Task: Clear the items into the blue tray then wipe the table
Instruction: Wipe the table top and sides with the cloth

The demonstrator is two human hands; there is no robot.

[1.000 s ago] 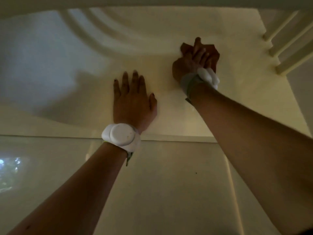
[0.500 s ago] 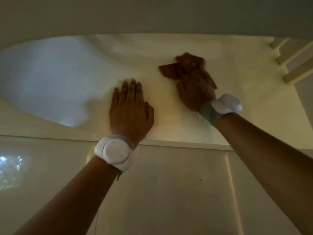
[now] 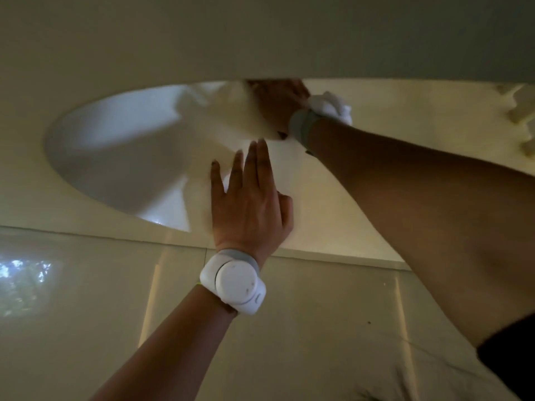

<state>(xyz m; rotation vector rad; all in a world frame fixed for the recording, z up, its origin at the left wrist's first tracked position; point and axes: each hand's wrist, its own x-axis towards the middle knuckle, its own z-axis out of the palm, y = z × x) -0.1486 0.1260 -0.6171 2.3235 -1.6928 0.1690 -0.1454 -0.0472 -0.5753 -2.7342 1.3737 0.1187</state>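
A white wrist device (image 3: 236, 285) shows above glossy floor tiles (image 3: 86, 299), with pale chair slats (image 3: 521, 111) far right.

Wide bare table (image 3: 362, 198) between and around both arms. Left hand (image 3: 249, 204) lies flat near the front edge, right hand (image 3: 278, 105) far back, partly hidden. Chair slats (image 3: 521, 111) crowd the right corner; the left side lies free.

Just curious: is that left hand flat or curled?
Flat: the left hand lies palm-down on the table, fingers stretched straight.
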